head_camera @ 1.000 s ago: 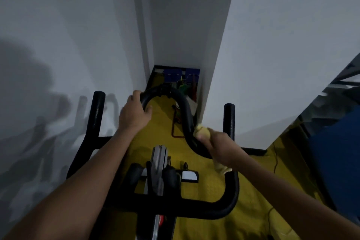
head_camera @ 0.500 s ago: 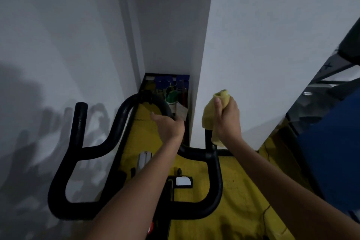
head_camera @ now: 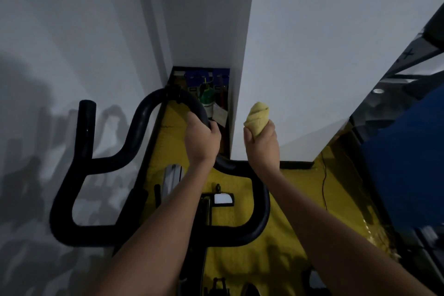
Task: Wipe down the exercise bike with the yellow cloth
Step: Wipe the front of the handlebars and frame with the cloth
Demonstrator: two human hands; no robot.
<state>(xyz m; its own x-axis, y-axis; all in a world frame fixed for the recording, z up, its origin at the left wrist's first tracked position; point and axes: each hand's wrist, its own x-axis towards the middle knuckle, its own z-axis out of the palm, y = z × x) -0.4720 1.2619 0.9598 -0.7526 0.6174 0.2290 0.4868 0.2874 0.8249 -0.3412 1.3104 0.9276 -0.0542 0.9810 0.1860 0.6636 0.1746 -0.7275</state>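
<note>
- Gripping the black handlebar (head_camera: pixel 144 125), the left hand (head_camera: pixel 201 139) has fingers curled round its loop.
- Right hand (head_camera: pixel 262 142) fingers clench the yellow cloth (head_camera: pixel 258 115) round the right upright grip.

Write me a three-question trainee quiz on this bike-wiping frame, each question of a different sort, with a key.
1. True or false: the left hand grips the centre loop of the handlebar.
2. The right hand holds the cloth: A) spread flat on the floor mat, B) bunched round the right upright grip, C) hanging loose at the side.
3. Fill in: the left upright grip is ____ by either hand.

Key: 1 true; 2 B; 3 untouched.
</note>
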